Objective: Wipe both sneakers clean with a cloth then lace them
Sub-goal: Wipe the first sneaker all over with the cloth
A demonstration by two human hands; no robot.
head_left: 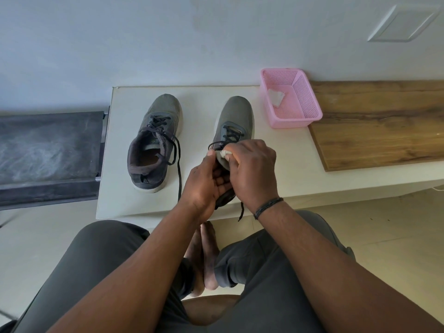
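Currently, stage: wiping appears under way on the right sneaker point(236, 116); lacing looks not yet finished on either shoe.
Right hand point(252, 169): fingers curled round a small white cloth point(225, 153), pressing it against the tongue or collar area of the right sneaker.
Left hand point(206, 183): fingers wrapped round the near part of the same sneaker, thumb up at its collar, steadying it.
Right sneaker: stands on the white table point(125, 193), toe pointing far, heel near the table's near edge; its heel is hidden by the hands. A loose black lace end point(241, 211) hangs over the near edge.
Left sneaker point(155, 140): stands apart to the left, untouched, toe far. Its black lace point(179, 169) is threaded through the far eyelets but untied, one end trailing toward the near edge.
Whether the left sneaker has been wiped: cannot tell.
Pink basket point(310, 116): right of the sneakers, at the far side, holding one more white cloth piece point(275, 97).
Left to do, judged: finish wiping, then thread and tie both laces.
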